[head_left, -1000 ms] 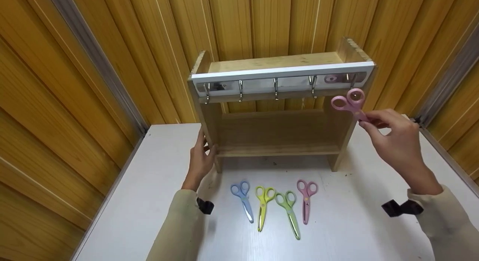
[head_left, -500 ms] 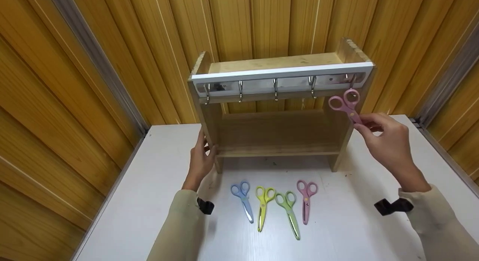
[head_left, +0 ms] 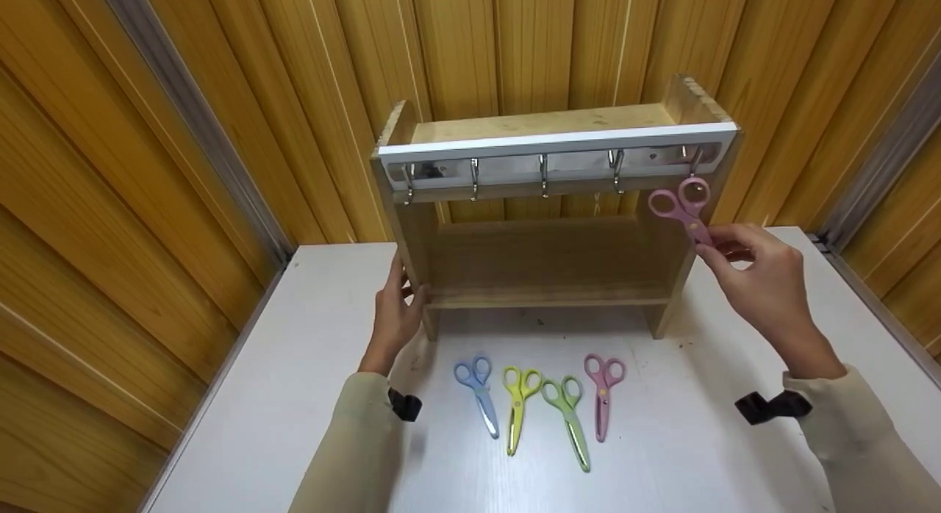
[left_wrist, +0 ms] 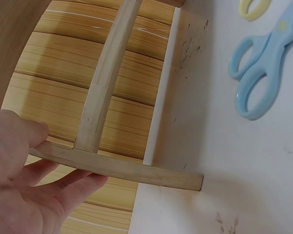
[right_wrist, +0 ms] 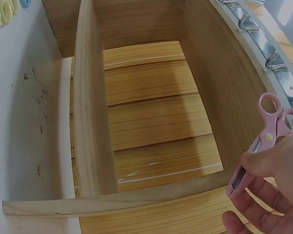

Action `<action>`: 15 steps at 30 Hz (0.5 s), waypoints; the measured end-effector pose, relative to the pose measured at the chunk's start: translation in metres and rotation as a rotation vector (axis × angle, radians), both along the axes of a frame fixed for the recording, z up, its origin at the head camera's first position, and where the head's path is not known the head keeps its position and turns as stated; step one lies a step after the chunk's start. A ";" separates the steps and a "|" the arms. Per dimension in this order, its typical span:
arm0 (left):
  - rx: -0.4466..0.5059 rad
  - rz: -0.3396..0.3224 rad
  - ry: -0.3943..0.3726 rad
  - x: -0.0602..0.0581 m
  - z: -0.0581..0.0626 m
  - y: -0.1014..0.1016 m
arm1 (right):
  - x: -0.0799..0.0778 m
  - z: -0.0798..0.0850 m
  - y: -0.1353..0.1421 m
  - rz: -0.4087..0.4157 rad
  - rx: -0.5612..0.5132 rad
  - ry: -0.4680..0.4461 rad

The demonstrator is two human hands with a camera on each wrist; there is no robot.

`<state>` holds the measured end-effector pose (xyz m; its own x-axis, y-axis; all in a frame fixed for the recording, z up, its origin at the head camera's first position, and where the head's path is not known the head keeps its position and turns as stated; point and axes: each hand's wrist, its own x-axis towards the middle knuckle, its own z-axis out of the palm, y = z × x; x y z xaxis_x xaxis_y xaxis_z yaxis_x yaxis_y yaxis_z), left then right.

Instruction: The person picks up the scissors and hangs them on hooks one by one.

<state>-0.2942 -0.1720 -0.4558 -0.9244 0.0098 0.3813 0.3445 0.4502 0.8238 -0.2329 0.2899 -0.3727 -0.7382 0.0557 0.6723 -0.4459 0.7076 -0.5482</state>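
Planks [head_left: 529,42] line the back; left hand [head_left: 397,318] grips rack [head_left: 544,267]; centre-right, right hand [head_left: 764,274] pinches scissors [head_left: 691,222], rings [head_left: 678,208] up-left at hook [head_left: 696,160].

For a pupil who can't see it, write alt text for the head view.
A person's right hand holds pink scissors by the blade end at the rightmost hook of a wooden rack; the left hand grips the rack's left side. In front, a blue pair, yellow pair, green pair and second pink pair lie on a white table.
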 end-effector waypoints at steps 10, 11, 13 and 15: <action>-0.002 -0.018 0.026 0.001 0.000 -0.002 | -0.002 -0.004 0.000 0.014 -0.035 0.030; -0.003 -0.016 0.022 0.001 0.000 -0.002 | -0.002 -0.004 0.000 0.013 -0.037 0.026; -0.006 -0.015 0.019 0.001 0.000 -0.002 | -0.002 -0.004 0.001 0.011 -0.038 0.017; -0.003 -0.016 0.017 0.001 0.000 -0.002 | -0.002 -0.005 0.001 0.010 -0.039 0.006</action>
<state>-0.2932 -0.1739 -0.4559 -0.9175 0.0259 0.3969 0.3659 0.4467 0.8165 -0.2351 0.2907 -0.3775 -0.7346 0.0745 0.6744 -0.4562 0.6814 -0.5723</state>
